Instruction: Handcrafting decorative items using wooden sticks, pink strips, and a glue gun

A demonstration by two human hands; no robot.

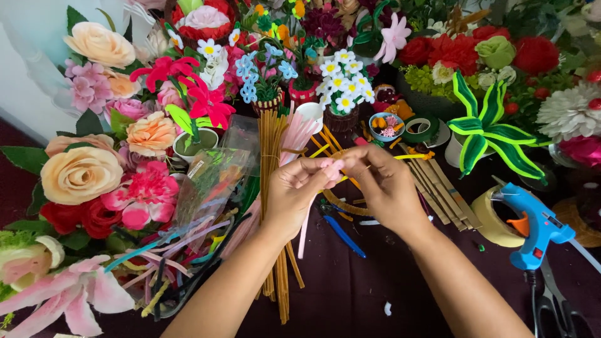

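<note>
My left hand (294, 188) and my right hand (383, 181) meet over the middle of the dark table. Together their fingertips pinch a pale pink fuzzy pipe cleaner (330, 168), bent into small loops between the thumbs. Its loose tail (304, 235) hangs down below my left hand. Under the hands lies a bundle of tan pipe cleaners (272, 144) and a yellow wire ring (341, 206).
Artificial flowers (81, 175) crowd the left and back. A clear bag of mixed pipe cleaners (206, 188) lies left of my hands. A blue glue gun (536, 226), tape roll (491, 219) and scissors (554, 307) sit at right, beside flat wooden sticks (441, 188) and a blue pen (343, 236).
</note>
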